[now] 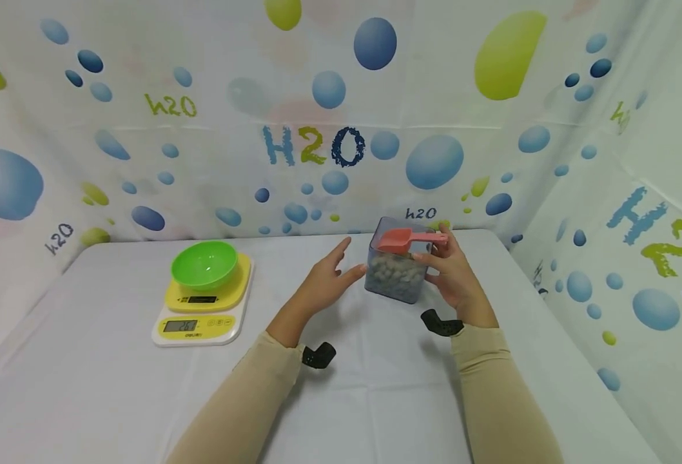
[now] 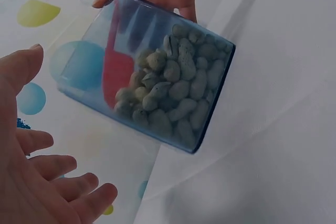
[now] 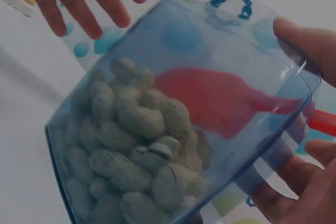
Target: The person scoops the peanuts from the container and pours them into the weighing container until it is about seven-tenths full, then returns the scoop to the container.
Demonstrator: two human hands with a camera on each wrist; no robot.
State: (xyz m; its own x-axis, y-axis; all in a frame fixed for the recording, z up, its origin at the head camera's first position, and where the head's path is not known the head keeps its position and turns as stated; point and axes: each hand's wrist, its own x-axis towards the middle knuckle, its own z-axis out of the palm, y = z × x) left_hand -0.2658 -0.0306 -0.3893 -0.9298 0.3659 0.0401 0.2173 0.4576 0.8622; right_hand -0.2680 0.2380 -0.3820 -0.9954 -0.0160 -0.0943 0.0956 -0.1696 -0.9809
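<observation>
A see-through bluish box (image 1: pixel 380 231) holds peanuts in their shells (image 1: pixel 396 274). On top of them lies a red scoop (image 1: pixel 397 240), its handle sticking out over the box's right edge. My right hand (image 1: pixel 457 277) grips the box by its right side, thumb at the rim and fingers along the wall. My left hand (image 1: pixel 323 283) is just left of the box, fingers spread and apart from it in the left wrist view, holding nothing. I cannot tell whether the box's base touches the table.
A bright green bowl (image 1: pixel 204 264) sits on a yellow and white kitchen scale (image 1: pixel 198 325) at the left of the white-covered table (image 1: pixel 115 399). Behind and to the right hangs a white curtain (image 1: pixel 231 154) printed with coloured dots and letters.
</observation>
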